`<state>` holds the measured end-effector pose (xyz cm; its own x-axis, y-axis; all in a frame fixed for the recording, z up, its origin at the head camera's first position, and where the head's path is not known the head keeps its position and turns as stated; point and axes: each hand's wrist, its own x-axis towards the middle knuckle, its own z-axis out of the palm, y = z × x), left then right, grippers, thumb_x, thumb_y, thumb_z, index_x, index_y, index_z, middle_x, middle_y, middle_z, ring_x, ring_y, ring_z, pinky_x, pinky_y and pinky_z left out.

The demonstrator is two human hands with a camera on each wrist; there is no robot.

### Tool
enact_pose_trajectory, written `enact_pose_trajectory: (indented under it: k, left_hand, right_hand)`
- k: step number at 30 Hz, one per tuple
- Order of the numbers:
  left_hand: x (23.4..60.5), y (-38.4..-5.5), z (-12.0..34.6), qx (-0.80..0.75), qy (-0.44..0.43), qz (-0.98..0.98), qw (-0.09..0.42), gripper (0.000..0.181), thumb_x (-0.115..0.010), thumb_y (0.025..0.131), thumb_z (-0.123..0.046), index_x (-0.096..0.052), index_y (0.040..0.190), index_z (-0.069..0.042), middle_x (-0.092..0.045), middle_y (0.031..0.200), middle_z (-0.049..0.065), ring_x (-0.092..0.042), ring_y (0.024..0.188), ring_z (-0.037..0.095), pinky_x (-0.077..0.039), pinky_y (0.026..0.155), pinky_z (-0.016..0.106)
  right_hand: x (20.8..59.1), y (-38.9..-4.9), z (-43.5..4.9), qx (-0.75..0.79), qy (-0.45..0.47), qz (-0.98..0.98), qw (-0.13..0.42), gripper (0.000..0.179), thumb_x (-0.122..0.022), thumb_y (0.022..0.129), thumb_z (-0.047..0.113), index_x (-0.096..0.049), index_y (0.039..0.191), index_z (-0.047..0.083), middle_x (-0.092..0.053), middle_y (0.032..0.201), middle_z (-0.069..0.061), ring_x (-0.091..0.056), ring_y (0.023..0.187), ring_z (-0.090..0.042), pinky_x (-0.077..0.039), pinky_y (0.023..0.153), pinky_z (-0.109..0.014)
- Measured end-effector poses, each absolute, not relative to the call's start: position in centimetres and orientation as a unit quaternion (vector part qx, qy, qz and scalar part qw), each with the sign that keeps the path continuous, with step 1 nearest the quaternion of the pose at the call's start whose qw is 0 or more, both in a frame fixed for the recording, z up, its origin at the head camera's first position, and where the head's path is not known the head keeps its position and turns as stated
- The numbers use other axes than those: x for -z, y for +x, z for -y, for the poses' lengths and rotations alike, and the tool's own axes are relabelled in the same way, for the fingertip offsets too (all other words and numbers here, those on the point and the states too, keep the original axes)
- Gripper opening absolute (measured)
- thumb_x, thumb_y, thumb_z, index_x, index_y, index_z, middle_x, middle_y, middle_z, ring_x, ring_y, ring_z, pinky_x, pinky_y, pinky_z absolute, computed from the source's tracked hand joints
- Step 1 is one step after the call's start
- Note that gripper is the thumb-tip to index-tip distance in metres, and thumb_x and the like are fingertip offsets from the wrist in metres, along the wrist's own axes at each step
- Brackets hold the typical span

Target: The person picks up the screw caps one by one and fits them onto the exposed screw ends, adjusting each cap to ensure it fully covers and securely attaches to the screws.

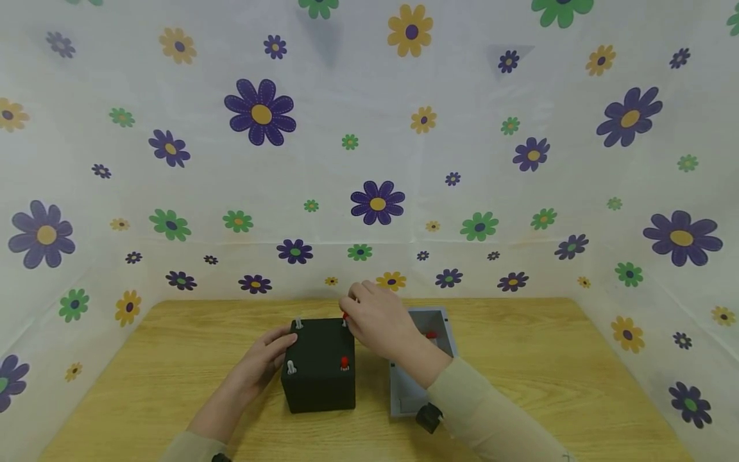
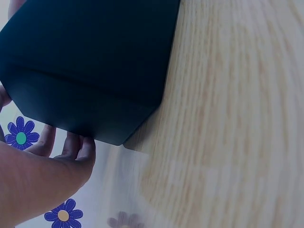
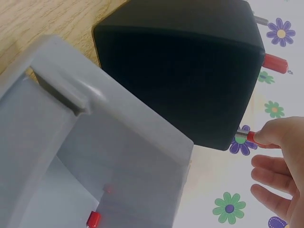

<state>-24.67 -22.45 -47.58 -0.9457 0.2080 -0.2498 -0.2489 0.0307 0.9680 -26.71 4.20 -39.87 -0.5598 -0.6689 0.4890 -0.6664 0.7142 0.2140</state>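
A black box [image 1: 321,346] stands on the wooden table with a metal post at each top corner. My left hand [image 1: 267,358] grips its left side, the fingers bent against its far side in the left wrist view. At the far right corner, my right hand [image 1: 375,316] pinches a small red cap [image 3: 251,137] between thumb and finger. The cap sits at the end of a threaded metal post [image 3: 242,134], and the other fingers are loosely bent. Another red cap [image 1: 344,363] is on the near right post. The left-hand posts, such as the near one [image 1: 291,367], show bare metal.
Right of the box stands a grey plastic bin [image 1: 395,393], partly covered by my right forearm. Inside it lies a red cap [image 3: 94,219]. The table [image 1: 537,372] meets a flower-patterned cloth [image 1: 323,167] at the back and both sides.
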Motion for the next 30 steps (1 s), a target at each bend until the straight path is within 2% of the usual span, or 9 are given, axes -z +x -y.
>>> enact_pose_trajectory:
  k: [6, 12, 18, 30]
  left_hand:
    - [47.55, -24.73, 22.5, -0.69, -0.014, -0.704, 0.166, 0.069, -0.054, 0.11, -0.029, -0.026, 0.165, 0.003, -0.059, 0.147, 0.0, -0.063, 0.11, -0.004, -0.048, 0.095, 0.012]
    - [47.53, -24.7, 22.46, -0.692, -0.015, -0.703, 0.165, 0.069, -0.054, 0.11, -0.028, -0.026, 0.165, 0.003, -0.06, 0.145, -0.001, -0.063, 0.109, -0.005, -0.048, 0.095, 0.012]
    - [47.58, -24.69, 22.43, -0.698, -0.015, -0.697, 0.163, 0.067, -0.054, 0.11, -0.026, -0.028, 0.164, 0.003, -0.063, 0.138, -0.005, -0.064, 0.108, -0.005, -0.048, 0.095, 0.012]
    - [47.5, -24.54, 22.42, -0.699, -0.019, -0.696, 0.163, 0.067, -0.055, 0.109, -0.026, -0.029, 0.163, 0.003, -0.063, 0.134, -0.008, -0.064, 0.107, -0.005, -0.048, 0.095, 0.012]
  right_hand:
    - [40.13, -26.69, -4.19, -0.002, 0.382, 0.877, 0.291, 0.009, -0.078, 0.098, 0.023, -0.072, 0.103, 0.019, -0.068, 0.101, 0.001, -0.063, 0.091, -0.015, -0.056, 0.076, -0.024]
    - [40.32, -26.57, -4.15, 0.003, 0.375, 0.886, 0.273, 0.01, -0.079, 0.097, 0.024, -0.076, 0.105, 0.019, -0.069, 0.103, 0.001, -0.064, 0.092, -0.015, -0.057, 0.077, -0.025]
    - [40.21, -26.37, -4.29, 0.002, 0.377, 0.887, 0.269, 0.018, -0.081, 0.096, 0.022, -0.074, 0.111, 0.016, -0.07, 0.105, 0.0, -0.065, 0.094, -0.016, -0.058, 0.081, -0.026]
    - [40.51, -26.32, -4.56, 0.004, 0.379, 0.883, 0.275, 0.013, -0.079, 0.096, 0.021, -0.073, 0.107, 0.017, -0.069, 0.104, 0.0, -0.064, 0.092, -0.015, -0.057, 0.075, -0.024]
